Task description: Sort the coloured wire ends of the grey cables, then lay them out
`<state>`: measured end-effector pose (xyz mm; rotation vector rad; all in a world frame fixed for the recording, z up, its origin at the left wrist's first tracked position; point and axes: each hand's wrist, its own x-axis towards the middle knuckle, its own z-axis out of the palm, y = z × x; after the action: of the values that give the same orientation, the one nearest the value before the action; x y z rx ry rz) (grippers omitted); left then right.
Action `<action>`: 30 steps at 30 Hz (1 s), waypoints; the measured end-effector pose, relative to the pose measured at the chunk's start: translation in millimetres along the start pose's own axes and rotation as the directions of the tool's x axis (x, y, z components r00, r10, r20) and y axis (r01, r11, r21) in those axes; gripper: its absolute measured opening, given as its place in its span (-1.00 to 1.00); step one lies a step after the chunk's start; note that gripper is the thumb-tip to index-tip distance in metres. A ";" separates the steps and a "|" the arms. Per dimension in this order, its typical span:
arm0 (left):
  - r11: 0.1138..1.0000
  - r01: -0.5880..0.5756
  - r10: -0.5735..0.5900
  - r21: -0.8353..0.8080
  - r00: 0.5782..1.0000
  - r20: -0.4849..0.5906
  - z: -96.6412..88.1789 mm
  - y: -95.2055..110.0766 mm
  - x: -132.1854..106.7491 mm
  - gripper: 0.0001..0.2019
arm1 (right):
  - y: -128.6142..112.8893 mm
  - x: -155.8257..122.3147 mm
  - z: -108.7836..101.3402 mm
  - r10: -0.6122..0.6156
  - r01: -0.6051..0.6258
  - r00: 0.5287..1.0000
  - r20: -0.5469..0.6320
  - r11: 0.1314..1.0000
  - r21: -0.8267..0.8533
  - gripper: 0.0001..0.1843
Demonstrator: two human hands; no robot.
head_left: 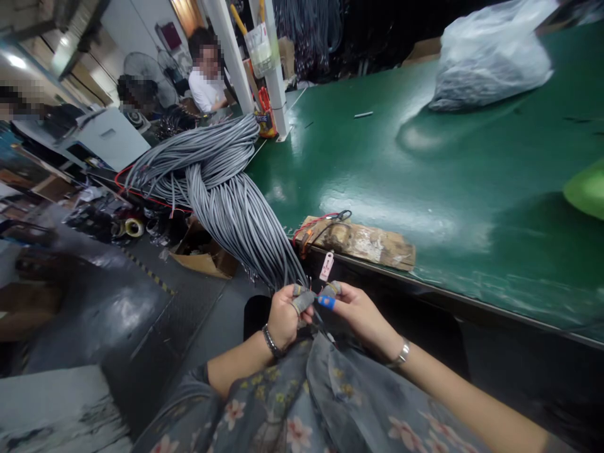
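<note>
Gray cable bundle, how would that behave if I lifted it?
The gray cable bundle would probably flop, since it curves and droops. Its bulk suggests it's heavy. It may splay too, being made of many separate lengths.

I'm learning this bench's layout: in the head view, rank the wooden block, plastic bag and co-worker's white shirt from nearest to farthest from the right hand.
From the right hand:
1. Wooden block: just ahead, at the green table's near edge.
2. Plastic bag: ahead and right, far across the table.
3. White shirt: left, in the background.
</note>
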<state>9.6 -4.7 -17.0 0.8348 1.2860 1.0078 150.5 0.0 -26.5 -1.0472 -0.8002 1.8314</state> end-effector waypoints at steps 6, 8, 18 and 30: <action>0.998 0.011 -0.014 0.062 0.998 0.055 -1.9 -2.6 -0.9 -0.63 | -5.9 2.6 -1.0 -0.040 0.043 0.998 0.047 0.997 -0.065 -0.49; 0.997 0.017 -0.023 0.076 0.997 0.075 -2.1 -2.9 -1.5 -0.65 | -6.5 3.9 0.3 -0.018 0.022 0.997 0.069 0.998 -0.063 -0.48; 0.996 0.033 -0.037 0.078 0.998 0.053 0.0 -1.9 -2.6 -0.63 | -3.1 0.3 7.2 -0.022 0.020 0.997 -0.074 0.999 -0.027 -0.53; 0.998 0.035 -0.035 0.047 0.999 0.011 -4.3 -1.4 -0.8 -0.66 | -8.9 4.8 -9.9 0.004 0.020 0.990 -0.141 0.985 0.172 -0.55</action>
<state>5.5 -6.1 -18.5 0.8501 1.3139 0.9470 161.2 9.2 -25.1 -1.0462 -0.5502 1.7636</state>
